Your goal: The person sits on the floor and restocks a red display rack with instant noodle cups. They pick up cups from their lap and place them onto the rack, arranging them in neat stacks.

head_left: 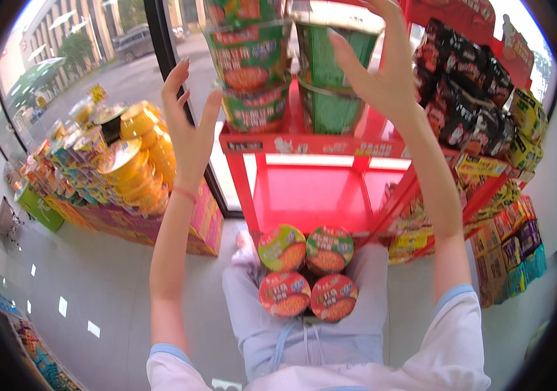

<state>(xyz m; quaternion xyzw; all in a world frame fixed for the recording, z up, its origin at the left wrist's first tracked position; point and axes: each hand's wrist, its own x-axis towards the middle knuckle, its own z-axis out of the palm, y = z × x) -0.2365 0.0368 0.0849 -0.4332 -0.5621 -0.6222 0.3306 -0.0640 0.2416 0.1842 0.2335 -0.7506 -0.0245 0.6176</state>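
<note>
My left hand [189, 129] is raised with fingers apart, left of a stack of green instant noodle cups [251, 66] on a red display shelf [307, 146]. My right hand [386, 80], also empty, spreads in front of a second stack of green cups [331, 107], its thumb overlapping the upper cup in the view. Whether it touches that cup, I cannot tell. Below, several round-lidded noodle cups cluster between my thighs: a lime-lidded cup [282, 248], a green-lidded cup [329, 249] and red-lidded cups [284, 294] nearer me. What supports them is hidden.
A lower red shelf panel [307, 195] lies under the cups. Black noodle packets [469, 93] crowd the rack at right, with a carton of colourful packets [510, 249] beside it. Yellow bowls [134, 166] stack on a purple carton [205, 220] at left, by the window.
</note>
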